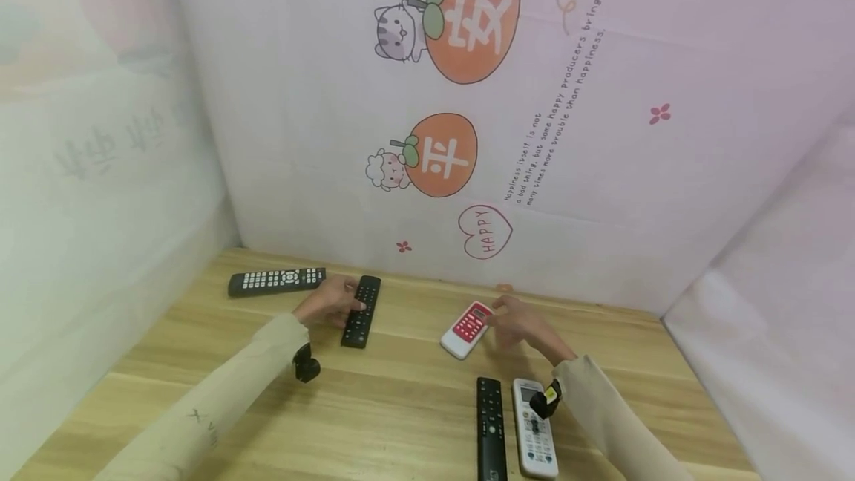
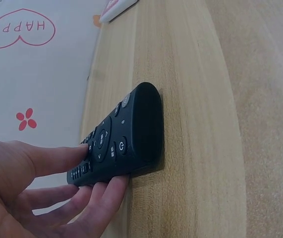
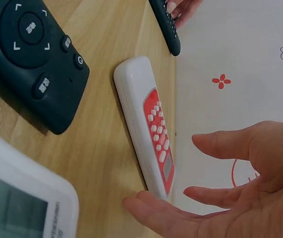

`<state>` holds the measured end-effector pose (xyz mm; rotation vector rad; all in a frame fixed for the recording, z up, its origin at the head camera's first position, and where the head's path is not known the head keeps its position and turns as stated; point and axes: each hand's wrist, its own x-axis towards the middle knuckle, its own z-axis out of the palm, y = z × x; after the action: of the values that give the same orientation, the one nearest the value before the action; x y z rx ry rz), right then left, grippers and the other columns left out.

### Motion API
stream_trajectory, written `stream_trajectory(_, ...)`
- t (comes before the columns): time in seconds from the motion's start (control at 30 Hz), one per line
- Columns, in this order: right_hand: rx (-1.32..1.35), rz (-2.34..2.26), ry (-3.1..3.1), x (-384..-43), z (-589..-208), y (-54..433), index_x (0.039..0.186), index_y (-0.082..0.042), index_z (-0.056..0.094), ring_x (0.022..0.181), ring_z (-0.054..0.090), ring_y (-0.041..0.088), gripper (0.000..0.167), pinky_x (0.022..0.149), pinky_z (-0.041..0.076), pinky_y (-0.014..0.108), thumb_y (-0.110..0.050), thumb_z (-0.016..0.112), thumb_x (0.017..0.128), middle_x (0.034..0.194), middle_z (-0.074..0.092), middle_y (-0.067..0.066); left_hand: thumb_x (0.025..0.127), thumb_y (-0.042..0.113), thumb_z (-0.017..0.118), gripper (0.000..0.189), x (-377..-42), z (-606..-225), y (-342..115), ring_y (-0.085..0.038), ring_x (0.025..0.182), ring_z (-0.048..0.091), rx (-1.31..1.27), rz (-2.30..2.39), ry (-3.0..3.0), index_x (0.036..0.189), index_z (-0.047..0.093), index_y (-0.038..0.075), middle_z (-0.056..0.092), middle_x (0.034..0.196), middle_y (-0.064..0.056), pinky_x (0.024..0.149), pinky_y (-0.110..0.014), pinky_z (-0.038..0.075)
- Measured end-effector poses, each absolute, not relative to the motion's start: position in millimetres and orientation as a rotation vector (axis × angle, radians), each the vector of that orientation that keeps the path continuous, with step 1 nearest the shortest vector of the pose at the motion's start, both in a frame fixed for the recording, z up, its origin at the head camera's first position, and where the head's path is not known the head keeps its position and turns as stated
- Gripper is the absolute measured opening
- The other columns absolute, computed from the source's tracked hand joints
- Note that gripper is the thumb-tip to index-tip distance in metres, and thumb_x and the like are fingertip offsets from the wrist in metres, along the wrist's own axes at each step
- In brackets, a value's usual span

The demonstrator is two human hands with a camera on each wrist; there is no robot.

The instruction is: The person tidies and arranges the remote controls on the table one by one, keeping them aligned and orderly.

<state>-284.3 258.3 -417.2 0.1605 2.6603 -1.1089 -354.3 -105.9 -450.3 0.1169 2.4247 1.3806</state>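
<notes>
My left hand (image 1: 332,299) pinches a black remote control (image 2: 124,134), thumb on its button face and fingers under its side edge. That remote lies near the back wall in the head view. Fingers spread, my right hand (image 3: 230,183) is beside a white remote control with a red button panel (image 3: 143,119). Its fingertips are right at the remote's display end, and the thumb stands apart from it. In the head view this red-and-white remote (image 1: 466,330) lies at a slant on the wooden table.
Another black remote with white buttons (image 1: 276,282) lies at the back left. Nearer to me, a long black remote (image 1: 491,429) and a white remote with a screen (image 1: 536,440) lie side by side. Printed white cloth walls (image 1: 320,132) enclose the wooden table (image 1: 401,407).
</notes>
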Motion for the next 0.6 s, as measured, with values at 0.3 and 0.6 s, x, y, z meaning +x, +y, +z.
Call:
stream_trajectory(0.3, 0.102, -1.007, 2.732, -292.0, -423.4, 248.7, 0.146, 0.01, 0.047, 0.108, 0.067, 0.038, 0.062, 0.091, 0.063, 0.048, -0.017, 0.072, 0.096, 0.134, 0.06, 0.031, 0.094, 0.003, 0.073, 0.066, -354.1, -452.4, -106.5, -0.028, 0.087, 0.072, 0.13, 1.368, 2.437, 0.151, 0.043, -0.009, 0.064, 0.126, -0.029, 0.068, -0.036, 0.068)
stream_trajectory(0.6, 0.009, -0.877, 2.809, -301.7, -427.5, 229.2, 0.147, 0.004, 0.051, 0.119, 0.064, 0.04, 0.066, 0.104, 0.056, 0.057, -0.026, 0.076, 0.094, 0.14, 0.061, 0.026, 0.095, 0.003, 0.072, 0.065, -353.1, -448.2, -104.7, -0.03, 0.091, 0.072, 0.144, 1.345, 2.45, 0.151, 0.042, -0.011, 0.061, 0.131, -0.032, 0.069, -0.036, 0.069)
